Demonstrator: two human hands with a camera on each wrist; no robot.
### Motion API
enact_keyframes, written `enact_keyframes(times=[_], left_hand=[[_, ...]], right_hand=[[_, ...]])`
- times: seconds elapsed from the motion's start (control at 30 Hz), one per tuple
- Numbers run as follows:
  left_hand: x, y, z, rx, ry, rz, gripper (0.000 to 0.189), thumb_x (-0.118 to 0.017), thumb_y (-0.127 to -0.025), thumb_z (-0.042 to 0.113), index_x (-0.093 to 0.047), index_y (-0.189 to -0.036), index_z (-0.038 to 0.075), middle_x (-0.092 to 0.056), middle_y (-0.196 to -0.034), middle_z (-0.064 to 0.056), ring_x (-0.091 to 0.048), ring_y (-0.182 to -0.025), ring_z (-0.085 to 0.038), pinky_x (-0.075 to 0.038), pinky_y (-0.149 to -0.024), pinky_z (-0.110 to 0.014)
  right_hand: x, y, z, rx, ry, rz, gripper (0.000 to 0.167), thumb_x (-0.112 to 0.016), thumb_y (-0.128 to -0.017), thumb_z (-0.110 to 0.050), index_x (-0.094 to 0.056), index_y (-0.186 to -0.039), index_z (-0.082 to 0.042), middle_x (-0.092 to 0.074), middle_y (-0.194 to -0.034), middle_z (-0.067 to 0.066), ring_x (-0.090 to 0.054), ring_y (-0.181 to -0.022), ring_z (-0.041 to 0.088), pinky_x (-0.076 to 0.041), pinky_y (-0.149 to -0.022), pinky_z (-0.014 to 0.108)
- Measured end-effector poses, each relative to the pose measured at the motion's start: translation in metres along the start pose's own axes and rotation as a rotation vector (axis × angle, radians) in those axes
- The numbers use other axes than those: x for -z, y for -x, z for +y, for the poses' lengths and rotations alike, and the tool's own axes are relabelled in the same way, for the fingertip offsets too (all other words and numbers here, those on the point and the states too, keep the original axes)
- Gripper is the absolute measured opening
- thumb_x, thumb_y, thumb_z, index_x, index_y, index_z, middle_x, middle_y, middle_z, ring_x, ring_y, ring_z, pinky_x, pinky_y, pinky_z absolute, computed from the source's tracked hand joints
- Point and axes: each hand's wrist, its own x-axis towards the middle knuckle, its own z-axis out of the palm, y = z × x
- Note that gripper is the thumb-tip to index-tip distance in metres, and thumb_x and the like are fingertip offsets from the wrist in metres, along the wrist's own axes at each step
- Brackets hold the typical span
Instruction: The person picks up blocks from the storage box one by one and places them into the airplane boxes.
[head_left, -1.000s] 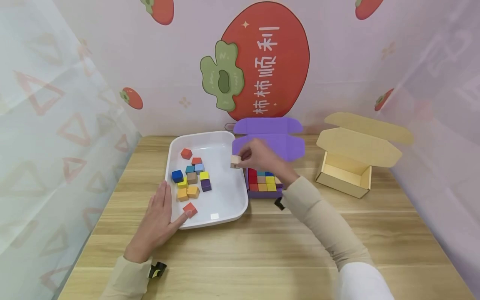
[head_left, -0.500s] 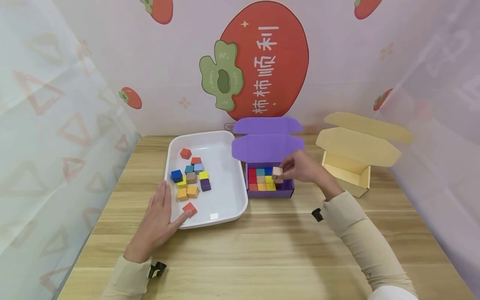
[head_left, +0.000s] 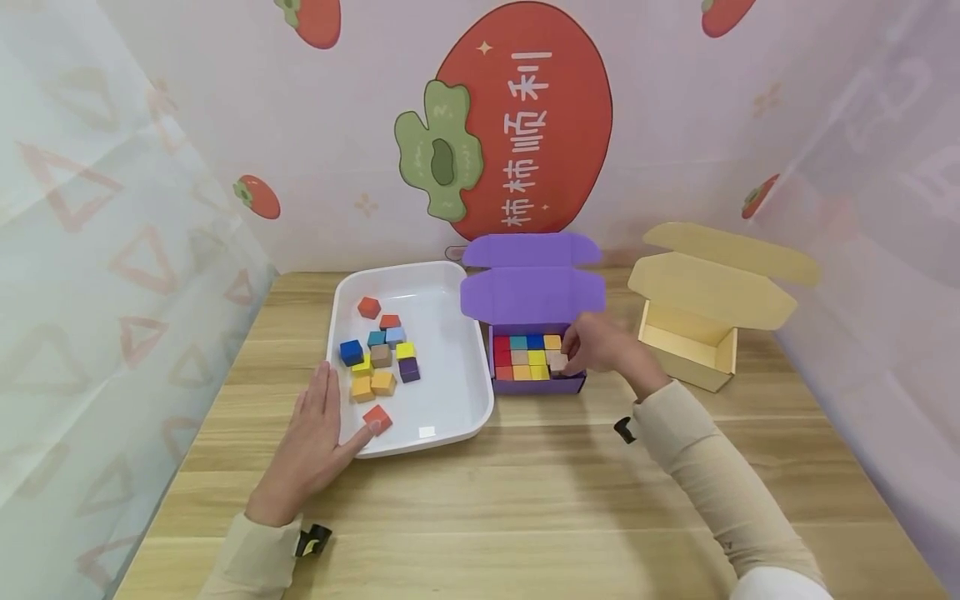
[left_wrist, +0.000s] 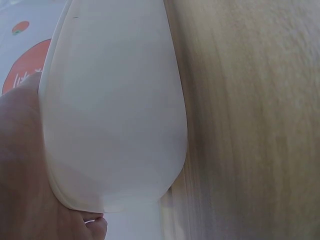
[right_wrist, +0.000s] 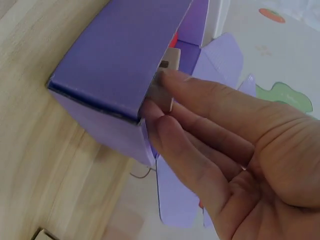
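My right hand (head_left: 600,346) pinches a pale wooden cube (head_left: 558,362) at the front right corner of the open purple box (head_left: 534,387). In the right wrist view, thumb and fingertips hold this cube (right_wrist: 172,59) just inside the box wall (right_wrist: 120,55). Rows of coloured cubes, among them a yellow one (head_left: 537,357), fill the rest of the box. My left hand (head_left: 307,446) lies with straight fingers along the left rim of the white tray (head_left: 450,417). Its thumb reaches over the rim to a red cube (head_left: 377,419). The left wrist view has the tray's outer wall (left_wrist: 115,105) beside the hand.
Several loose cubes, including a blue one (head_left: 351,352) and a purple one (head_left: 408,369), lie in the tray's left half. At the right stands an open tan box (head_left: 686,358) with its lid raised. A patterned backdrop (head_left: 337,125) closes off the table's far edge.
My right hand has carried the wooden cube from the tray's right rim over to the purple box and lowered it into the right-hand column. The left hand has stayed in place.
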Motion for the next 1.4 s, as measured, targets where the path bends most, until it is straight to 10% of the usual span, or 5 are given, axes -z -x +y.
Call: enact_keyframes(times=[0.2, 0.43, 0.7, 1.27, 1.4], left_hand=[[-0.003, 0.0, -0.001, 0.002, -0.004, -0.009, 0.114, -0.052, -0.098, 0.07, 0.004, -0.168, -0.001, 0.011, -0.179, -0.017, 0.001, -0.166, -0.043, -0.013, -0.132, -0.067], [-0.002, 0.001, -0.002, 0.007, 0.001, -0.004, 0.113, -0.053, -0.099, 0.069, 0.004, -0.168, -0.001, 0.012, -0.179, -0.017, 0.002, -0.166, -0.042, -0.013, -0.132, -0.068], [-0.003, -0.001, -0.003, 0.001, -0.007, -0.011, 0.113, -0.053, -0.099, 0.069, 0.003, -0.168, -0.001, 0.01, -0.179, -0.018, 0.002, -0.166, -0.042, -0.013, -0.131, -0.068], [0.001, -0.006, -0.002, 0.007, 0.007, -0.022, 0.114, -0.053, -0.099, 0.068, 0.004, -0.167, -0.003, 0.013, -0.178, -0.019, 0.003, -0.165, -0.044, -0.011, -0.131, -0.07], [0.002, -0.004, 0.0, 0.012, 0.01, -0.024, 0.114, -0.055, -0.099, 0.066, 0.004, -0.167, -0.003, 0.012, -0.178, -0.02, 0.002, -0.165, -0.044, -0.012, -0.131, -0.07]], right_hand=[[-0.006, -0.004, -0.009, -0.016, 0.05, -0.024, 0.01, -0.085, -0.079, 0.001, -0.077, -0.084, 0.0, -0.072, -0.081, 0.006, -0.06, -0.071, 0.016, -0.055, -0.064, 0.029], [-0.011, -0.014, -0.017, -0.074, 0.097, -0.074, 0.045, -0.069, -0.072, 0.015, -0.04, -0.057, -0.016, -0.025, -0.061, -0.004, -0.019, -0.057, 0.011, -0.02, -0.051, 0.025], [-0.02, -0.029, -0.021, -0.189, 0.199, -0.104, 0.016, -0.077, -0.08, 0.009, -0.066, -0.081, -0.003, -0.064, -0.084, 0.009, -0.052, -0.073, 0.021, -0.043, -0.053, 0.027], [-0.012, 0.008, -0.025, -0.048, 0.067, 0.184, 0.021, -0.074, -0.095, -0.009, -0.066, -0.079, 0.001, -0.048, -0.065, 0.002, -0.043, -0.058, 0.015, -0.036, -0.053, 0.026], [-0.01, 0.025, -0.017, -0.05, 0.069, 0.249, 0.036, -0.075, -0.098, -0.024, -0.067, -0.117, 0.006, -0.068, -0.086, 0.015, -0.065, -0.075, 0.029, -0.055, -0.064, 0.037]])
